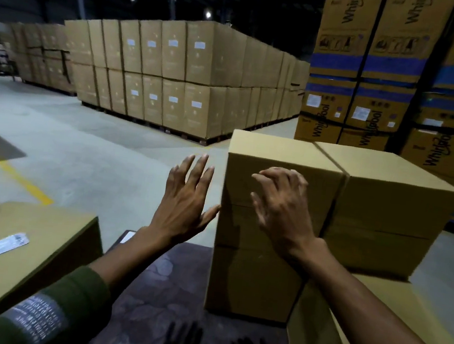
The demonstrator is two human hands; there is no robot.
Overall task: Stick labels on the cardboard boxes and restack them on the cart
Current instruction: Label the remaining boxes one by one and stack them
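A stack of plain cardboard boxes [260, 284] stands on the dark cart deck [154, 286] in front of me, with a second stack [387, 208] right of it. My left hand [185, 198] is spread flat, fingers straight, its thumb touching the left edge of the near stack. My right hand [282, 204] lies on the front face of the top box, fingers bent, holding nothing. A strip of labels [0, 247] lies on the box [40, 234] at my left. Labels are stuck on my left sleeve [36, 317].
Another box [318, 326] sits at lower right beside the stack. Palletised cartons [174, 79] fill the background, and tall printed cartons [375, 75] rise at the right. Concrete floor with a yellow line [27, 183] lies to the left.
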